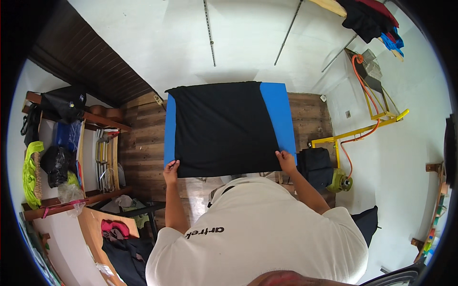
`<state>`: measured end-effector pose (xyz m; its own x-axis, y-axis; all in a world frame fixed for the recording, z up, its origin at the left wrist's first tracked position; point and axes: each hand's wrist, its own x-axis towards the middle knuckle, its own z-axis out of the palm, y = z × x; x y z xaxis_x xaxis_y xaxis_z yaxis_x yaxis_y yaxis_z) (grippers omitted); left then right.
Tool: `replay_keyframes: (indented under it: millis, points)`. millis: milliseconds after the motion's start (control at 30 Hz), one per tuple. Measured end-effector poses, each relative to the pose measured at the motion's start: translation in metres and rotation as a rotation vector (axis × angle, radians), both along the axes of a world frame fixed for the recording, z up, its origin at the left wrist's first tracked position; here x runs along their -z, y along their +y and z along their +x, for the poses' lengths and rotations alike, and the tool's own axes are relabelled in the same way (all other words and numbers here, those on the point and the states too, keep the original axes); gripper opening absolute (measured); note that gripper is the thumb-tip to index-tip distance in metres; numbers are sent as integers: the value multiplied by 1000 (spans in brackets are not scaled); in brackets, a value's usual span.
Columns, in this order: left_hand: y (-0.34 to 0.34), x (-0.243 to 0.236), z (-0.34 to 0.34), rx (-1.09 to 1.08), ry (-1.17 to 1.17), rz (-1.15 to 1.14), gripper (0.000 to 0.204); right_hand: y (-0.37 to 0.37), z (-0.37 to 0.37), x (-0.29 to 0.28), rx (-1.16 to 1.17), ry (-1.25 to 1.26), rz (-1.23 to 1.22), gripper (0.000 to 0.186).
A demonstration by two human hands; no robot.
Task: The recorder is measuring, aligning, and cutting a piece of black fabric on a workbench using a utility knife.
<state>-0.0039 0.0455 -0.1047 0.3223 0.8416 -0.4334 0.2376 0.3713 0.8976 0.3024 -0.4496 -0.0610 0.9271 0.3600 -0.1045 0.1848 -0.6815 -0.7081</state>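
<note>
A large piece of black fabric [224, 128] lies spread over a blue tabletop [279, 114], covering most of it. Blue shows along the left side and in a wider strip on the right. At the cloth's near left corner, my left hand [171, 170] pinches the edge between thumb and fingers. My right hand [286, 161] grips the near right edge the same way. Between my hands the near edge runs almost straight, and it hangs past the table's front. Some soft wrinkles cross the cloth, and its far left corner pokes slightly beyond the table.
Shelves with bags [64, 102] and a yellow-green garment [32, 174] stand at left. Below them, dark clothes [126, 252] lie on a wooden surface. A black bag [315, 167] sits right of the table, beside a yellow metal frame [353, 136] with an orange hose [365, 83].
</note>
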Motion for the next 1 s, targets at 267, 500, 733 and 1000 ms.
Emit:
replay_keyframes:
  millis: [267,500,733,1000]
  points:
    - [11,20,18,-166,197,262,24,0,-2,0,-7,8,31,47]
    - [10,4,12,-62,99,152,28,0,-2,-4,-10,-16,1,43]
    - [-18,-42,-43,280,298,465,40,-14,-19,-16,-77,5,1,39]
    - [-42,-46,-74,510,564,563,42,-42,-63,-19,-73,71,-125,37]
